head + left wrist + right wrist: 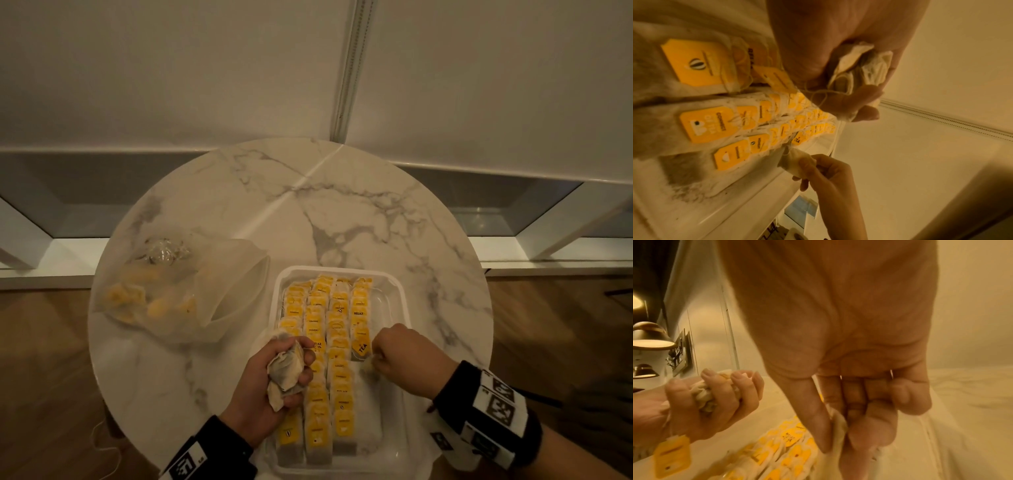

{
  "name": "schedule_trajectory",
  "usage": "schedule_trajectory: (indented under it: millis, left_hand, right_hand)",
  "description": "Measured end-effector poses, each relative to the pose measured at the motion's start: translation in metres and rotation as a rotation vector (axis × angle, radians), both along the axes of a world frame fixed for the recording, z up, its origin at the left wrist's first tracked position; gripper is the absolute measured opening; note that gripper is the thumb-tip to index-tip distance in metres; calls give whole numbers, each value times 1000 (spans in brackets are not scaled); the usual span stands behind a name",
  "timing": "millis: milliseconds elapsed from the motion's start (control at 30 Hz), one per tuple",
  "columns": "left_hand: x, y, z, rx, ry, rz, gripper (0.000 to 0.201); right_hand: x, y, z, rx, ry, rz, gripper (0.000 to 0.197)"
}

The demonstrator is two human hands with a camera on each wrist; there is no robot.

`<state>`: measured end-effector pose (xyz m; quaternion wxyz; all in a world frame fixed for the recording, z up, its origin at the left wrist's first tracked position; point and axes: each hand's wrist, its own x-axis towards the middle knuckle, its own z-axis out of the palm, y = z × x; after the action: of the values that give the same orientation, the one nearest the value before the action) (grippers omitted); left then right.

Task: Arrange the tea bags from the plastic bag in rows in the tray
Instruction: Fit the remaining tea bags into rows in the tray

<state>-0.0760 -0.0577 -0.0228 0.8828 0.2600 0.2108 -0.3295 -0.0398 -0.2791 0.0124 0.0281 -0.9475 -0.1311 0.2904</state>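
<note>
A clear plastic tray (pixel 397 287) sits near the table's front edge and holds rows of tea bags with yellow tags (pixel 320 346). My left hand (pixel 274 383) hovers over the tray's left rows and grips a crumpled bunch of tea bags (pixel 286 371), also seen in the left wrist view (pixel 859 65) and the right wrist view (pixel 707 395). My right hand (pixel 400 356) is over the tray's right side and pinches one tea bag (pixel 838 431) between thumb and fingers; its yellow tag (pixel 362 347) lies at the end of the rightmost row. The plastic bag (pixel 178 291) lies to the left with more tea bags inside.
The round marble table (pixel 342 212) is bare behind the tray. A white wall and low ledge stand behind the table. Wooden floor shows on both sides. A lamp (pixel 649 337) appears at the left in the right wrist view.
</note>
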Motion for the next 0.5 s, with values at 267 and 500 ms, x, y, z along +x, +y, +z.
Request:
schedule_trajectory:
  millis: [267,500]
  left_hand:
    - [0,1,-1,-8,-5,9,49]
    - [-1,1,-3,-3,-15,0,50]
  right_hand:
    - [-5,-5,6,272,141,-270,17]
    - [12,-14,-3,376,331,-299,20]
